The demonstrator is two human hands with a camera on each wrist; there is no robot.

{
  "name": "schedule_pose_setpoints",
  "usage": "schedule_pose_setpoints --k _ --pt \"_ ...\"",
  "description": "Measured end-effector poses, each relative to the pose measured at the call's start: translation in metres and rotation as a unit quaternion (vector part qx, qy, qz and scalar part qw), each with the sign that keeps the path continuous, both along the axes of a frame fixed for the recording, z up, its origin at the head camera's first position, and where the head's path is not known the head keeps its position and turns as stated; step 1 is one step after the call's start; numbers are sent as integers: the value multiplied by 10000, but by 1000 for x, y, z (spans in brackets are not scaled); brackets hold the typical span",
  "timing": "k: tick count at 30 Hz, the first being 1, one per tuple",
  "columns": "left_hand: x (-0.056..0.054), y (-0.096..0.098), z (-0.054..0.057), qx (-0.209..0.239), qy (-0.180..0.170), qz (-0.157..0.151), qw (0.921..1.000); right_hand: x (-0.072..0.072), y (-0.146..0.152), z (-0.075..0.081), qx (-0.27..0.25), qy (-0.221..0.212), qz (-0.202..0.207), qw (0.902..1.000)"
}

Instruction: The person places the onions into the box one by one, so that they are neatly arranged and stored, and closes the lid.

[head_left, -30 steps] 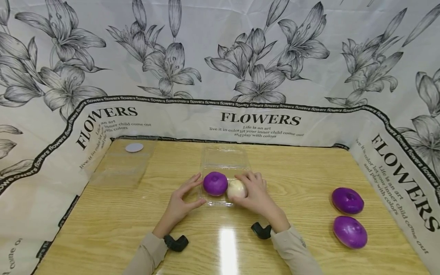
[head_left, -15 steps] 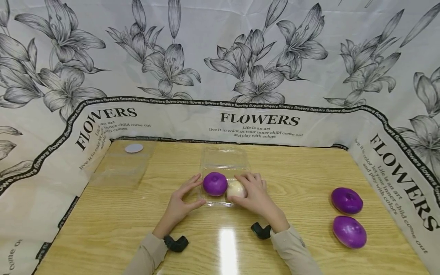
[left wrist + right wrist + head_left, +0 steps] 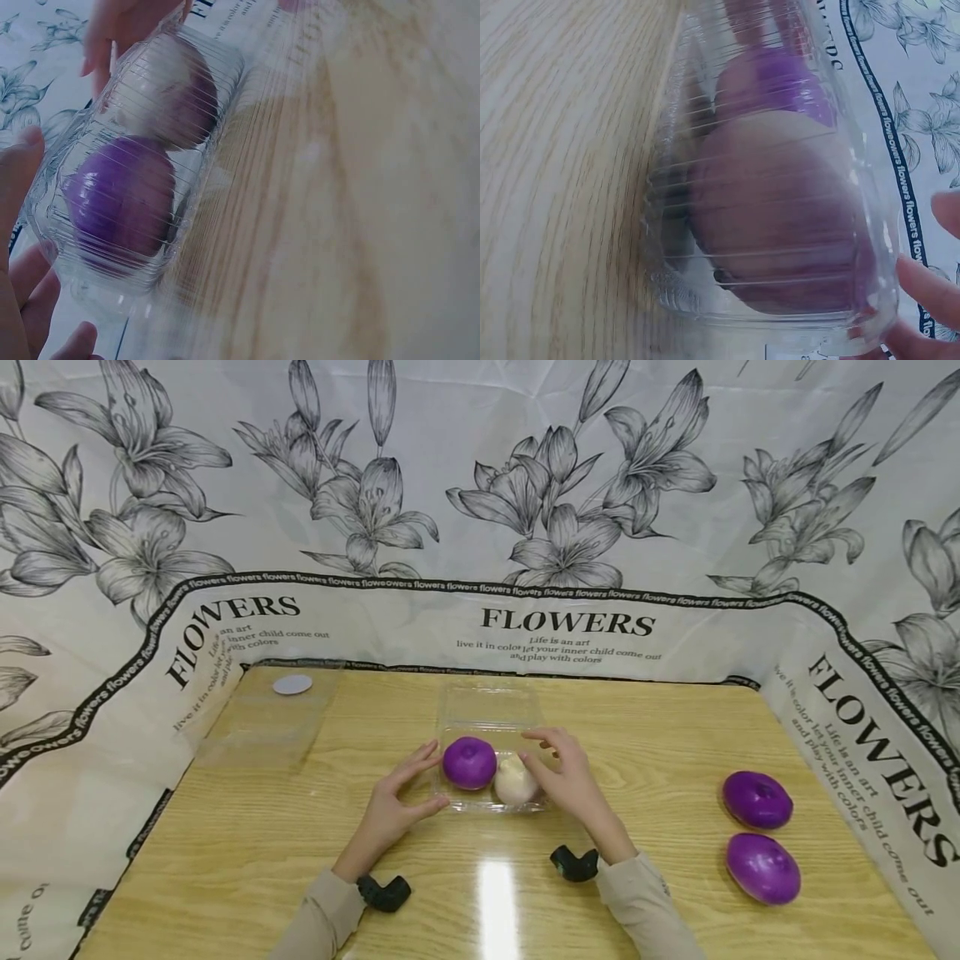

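1. Cloth (image 3: 450, 543) printed with lilies and the word FLOWERS stands to your left, ahead and to your right, around the pale wooden bench (image 3: 637, 718).
2. At the far left of the bench, a clear tray (image 3: 258, 731) lies near the cloth, with a white disc (image 3: 292, 684) towards its far end.
3. Your left hand (image 3: 397, 797) is at the left side of the clear box (image 3: 491, 807), fingers and thumb spread apart and gripping nothing. A black mount (image 3: 384, 892) sits at that wrist, by your beige sleeve.
4. The box is in the middle, its lid folded back, away from you.
5. In the left half of the box you have the purple onion (image 3: 469, 763), nearest your left hand.
6. Just to its right, in the same box, is the pale onion (image 3: 514, 782).
7. Your right hand (image 3: 566, 781) is over the box's right side, fingers loosely bent with a gap to the thumb, not gripping; you cannot tell whether a tip touches the pale onion.
8. Well to your right, two more onions (image 3: 763, 869), both purple, lie near each other on the bench.
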State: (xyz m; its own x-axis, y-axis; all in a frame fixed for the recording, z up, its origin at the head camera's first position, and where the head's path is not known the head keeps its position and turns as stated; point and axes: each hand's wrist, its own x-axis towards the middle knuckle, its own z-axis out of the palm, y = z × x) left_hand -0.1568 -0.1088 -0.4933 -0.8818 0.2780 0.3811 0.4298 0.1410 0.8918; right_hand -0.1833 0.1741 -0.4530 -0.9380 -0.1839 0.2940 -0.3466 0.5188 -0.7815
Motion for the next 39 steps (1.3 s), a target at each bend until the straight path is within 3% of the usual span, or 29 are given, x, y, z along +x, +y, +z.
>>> schedule_pose_setpoints --k 6,12,16,23,28,39 --pt "-1 0 0 8 -30 9 10000 -5 5 1 -1070 -426 -644 9913" --pt "-2 0 0 3 50 -15 10000 -11 10 -5 -2127 -1283 -1003 9635" --pt "-1 0 0 -12 59 -3 10000 -13 12 -12 -2403 -1850 -768 9498" --pt "0 0 0 -20 62 5 10000 -16 15 -29 -2927 -2804 250 9138" --pt "0 0 0 -22 44 5 10000 -16 17 -35 -3141 -2796 616 9052" --pt "0 -1 0 48 -64 -38 10000 -16 19 -43 -3495 -2678 759 8946"
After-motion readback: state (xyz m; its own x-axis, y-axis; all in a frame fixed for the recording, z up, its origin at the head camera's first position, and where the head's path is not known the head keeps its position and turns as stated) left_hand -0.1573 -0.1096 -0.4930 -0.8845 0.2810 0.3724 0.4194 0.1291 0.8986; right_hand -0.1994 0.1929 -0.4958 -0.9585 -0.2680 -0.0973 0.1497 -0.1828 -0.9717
